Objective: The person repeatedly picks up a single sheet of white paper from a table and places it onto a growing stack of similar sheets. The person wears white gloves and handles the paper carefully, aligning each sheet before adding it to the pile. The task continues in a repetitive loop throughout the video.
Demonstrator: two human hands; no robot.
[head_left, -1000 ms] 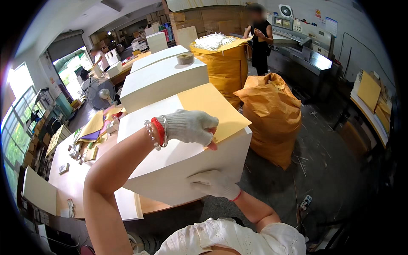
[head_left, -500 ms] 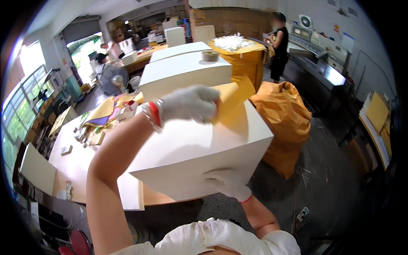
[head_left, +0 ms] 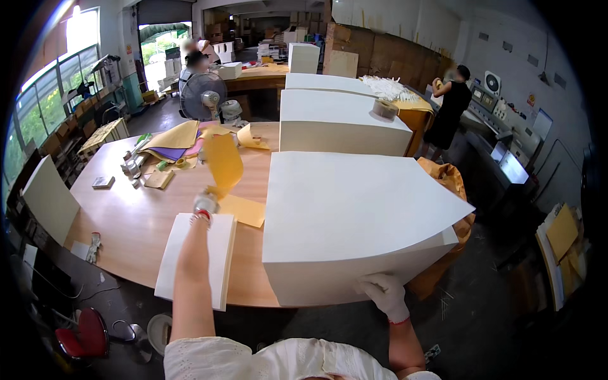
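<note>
A tall stack of white paper (head_left: 354, 221) stands at the near edge of the round wooden table (head_left: 126, 221). My right hand (head_left: 383, 292), in a white glove, presses against the stack's lower front corner. My left hand (head_left: 206, 202), also gloved, is stretched out over the table and holds a yellow sheet (head_left: 224, 161) that curls upward. Under it another yellow sheet (head_left: 240, 209) lies flat beside a thin pile of white sheets (head_left: 197, 256).
Two more white stacks (head_left: 339, 123) stand behind, one with a tape roll (head_left: 385, 109) on it. Yellow and purple papers (head_left: 171, 142) and small items litter the far left. A fan (head_left: 204, 95) stands behind. A person (head_left: 451, 104) works at a machine at the right.
My left hand has lifted the yellow sheet off the top of the white stack and swung it left over the table. The stack top is now bare. My view has shifted.
</note>
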